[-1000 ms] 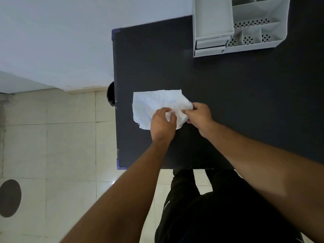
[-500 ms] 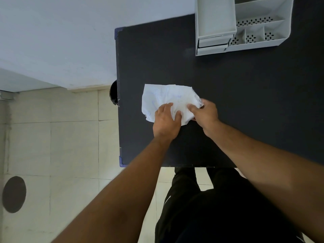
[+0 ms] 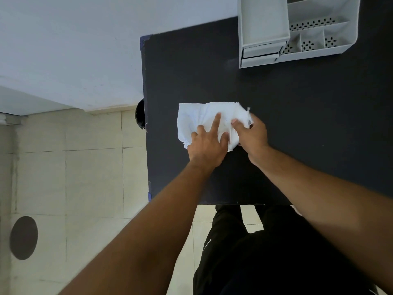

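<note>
While left hand (image 3: 209, 145) presses crumpled paper (image 3: 191, 118) flat, fingers splayed, right hand (image 3: 252, 135) grips its edge.

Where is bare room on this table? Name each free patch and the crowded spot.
The black table is bare right of the right hand, and between the crumpled paper and the grey desk organizer. A narrower strip runs along the table's left edge beside the paper. Crowded: where the left hand presses and the right hand grips the paper.

Paper (image 3: 200, 118) on table (image 3: 308, 128), organizer (image 3: 319, 52) behind
</note>
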`<state>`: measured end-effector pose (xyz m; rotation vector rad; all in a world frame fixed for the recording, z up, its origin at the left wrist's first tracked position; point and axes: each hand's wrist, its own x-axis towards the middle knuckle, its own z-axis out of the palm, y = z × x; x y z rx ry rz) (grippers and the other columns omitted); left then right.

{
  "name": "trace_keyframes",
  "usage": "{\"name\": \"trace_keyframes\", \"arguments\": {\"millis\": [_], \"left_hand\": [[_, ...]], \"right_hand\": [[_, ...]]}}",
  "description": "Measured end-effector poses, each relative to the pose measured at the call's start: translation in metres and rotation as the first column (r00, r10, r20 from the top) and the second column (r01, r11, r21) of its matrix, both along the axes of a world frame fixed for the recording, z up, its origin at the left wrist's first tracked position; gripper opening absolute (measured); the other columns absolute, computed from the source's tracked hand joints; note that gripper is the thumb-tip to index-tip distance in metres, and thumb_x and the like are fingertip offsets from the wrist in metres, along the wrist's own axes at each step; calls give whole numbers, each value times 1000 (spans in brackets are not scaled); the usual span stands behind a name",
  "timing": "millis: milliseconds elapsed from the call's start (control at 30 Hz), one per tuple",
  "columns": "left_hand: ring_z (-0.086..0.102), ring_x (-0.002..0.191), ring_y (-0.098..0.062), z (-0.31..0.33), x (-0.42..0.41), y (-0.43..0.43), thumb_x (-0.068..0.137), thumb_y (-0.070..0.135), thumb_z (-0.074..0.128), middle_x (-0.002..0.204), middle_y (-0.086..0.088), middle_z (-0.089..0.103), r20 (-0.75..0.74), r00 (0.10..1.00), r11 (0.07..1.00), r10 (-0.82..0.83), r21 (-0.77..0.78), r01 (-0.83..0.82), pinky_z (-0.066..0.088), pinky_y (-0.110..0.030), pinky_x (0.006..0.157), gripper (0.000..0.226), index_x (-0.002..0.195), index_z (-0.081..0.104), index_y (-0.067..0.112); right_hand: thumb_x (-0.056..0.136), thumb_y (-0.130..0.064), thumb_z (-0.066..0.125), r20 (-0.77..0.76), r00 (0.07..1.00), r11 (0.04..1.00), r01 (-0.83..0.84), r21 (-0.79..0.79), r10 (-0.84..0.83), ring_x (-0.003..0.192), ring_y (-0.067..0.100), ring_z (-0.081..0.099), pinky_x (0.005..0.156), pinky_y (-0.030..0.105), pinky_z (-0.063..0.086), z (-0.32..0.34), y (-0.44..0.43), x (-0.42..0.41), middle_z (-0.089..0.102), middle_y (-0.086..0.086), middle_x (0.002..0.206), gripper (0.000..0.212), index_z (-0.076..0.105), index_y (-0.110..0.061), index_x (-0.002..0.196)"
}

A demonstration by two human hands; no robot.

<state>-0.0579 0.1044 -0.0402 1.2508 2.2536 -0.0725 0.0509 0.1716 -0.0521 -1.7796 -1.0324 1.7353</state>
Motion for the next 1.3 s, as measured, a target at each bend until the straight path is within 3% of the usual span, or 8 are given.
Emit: {"name": "trace_keyframes", "arguments": {"millis": [100,267,533,633,833,1033,1167,1300], "left_hand": [[56,105,-35,2,-12,9,100,64,27,133,-11,46,-77,989,990,-125,-83,118,50,-48,79,61,157,12,47],[53,118,-38,4,-19,20,96,72,20,142,-11,46,-124,977,966,-174,-216,145,46,-54,89,68,157,16,43],[50,121,-39,3,-6,22,97,68,19,142,-12,46,-179,978,970,-108,-236,64,27,-62,101,69,157,23,34],[43,127,-35,1,-4,25,99,56,32,154,-12,33,-218,969,992,-115,-77,100,34,-55,97,64,153,31,20],[19,151,-23,-8,-17,21,99,33,36,168,0,12,30,983,983,-183,17,182,40,-55,105,69,160,10,13],[6,155,-18,-11,-21,19,98,35,35,170,4,4,26,986,985,-168,-43,169,32,-58,108,71,161,8,16],[3,156,-21,-15,-18,17,99,38,33,170,1,2,26,988,987,-152,-56,154,35,-59,110,72,161,5,12],[2,156,-21,-15,-15,17,102,40,31,170,0,3,70,991,992,-118,-39,121,34,-59,112,70,161,5,12]], "right_hand": [[94,-18,67,41,997,998,-60,33,59,100,14,70,88,32,58,-2,5,0,72,-5,106,21,68,-19,114],[94,-14,64,71,997,999,-17,36,14,93,15,70,86,37,60,-5,7,0,71,-6,94,11,67,-24,96],[94,-17,61,18,987,987,158,26,-159,114,13,65,100,36,55,-3,6,-5,68,-6,125,38,63,-20,132],[90,-27,70,-61,996,998,59,-33,-61,107,12,70,95,37,58,-3,10,-8,72,-4,117,43,61,-21,132],[98,-26,62,66,997,997,-41,-66,45,109,18,66,96,36,55,-6,15,-21,68,2,122,38,57,-13,133],[102,-26,56,113,993,1000,24,-6,-23,126,16,57,108,33,47,-7,7,-20,59,2,139,43,50,-11,143],[100,-21,59,18,999,999,42,-13,-41,112,18,66,98,35,54,-9,-2,-16,67,-1,117,26,58,-14,125],[92,-15,71,-30,999,997,-38,-73,36,102,13,69,85,28,57,-10,-1,-11,69,1,115,38,60,-12,129]]}}
